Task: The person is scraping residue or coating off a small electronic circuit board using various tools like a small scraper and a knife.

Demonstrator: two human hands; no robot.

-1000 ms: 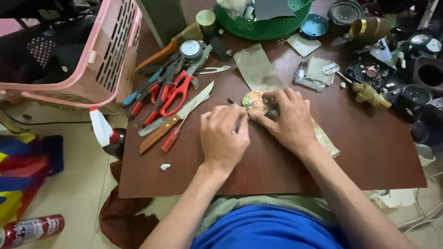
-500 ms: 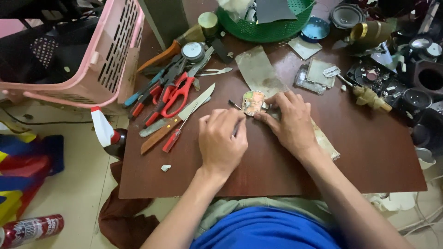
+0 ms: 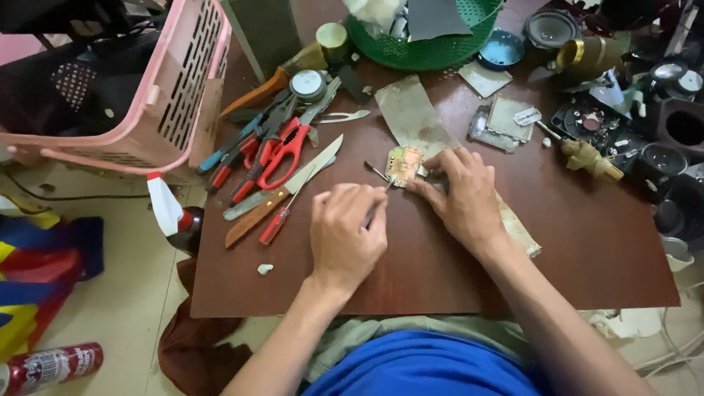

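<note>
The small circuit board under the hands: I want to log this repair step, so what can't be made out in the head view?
- Tool in the left hand: the closed fingers hide all but a thin tip near the small circuit board.
- Board parts: too small to tell.
- Board's right edge: covered by the right hand fingertips.
- Green basket: cut off by the top edge.

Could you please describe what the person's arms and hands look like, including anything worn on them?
Both forearms are bare, with no sleeves reaching them. The left hand and right hand wear no gloves, and no rings, watch or bracelets are visible. A blue shirt covers the torso below.
</note>
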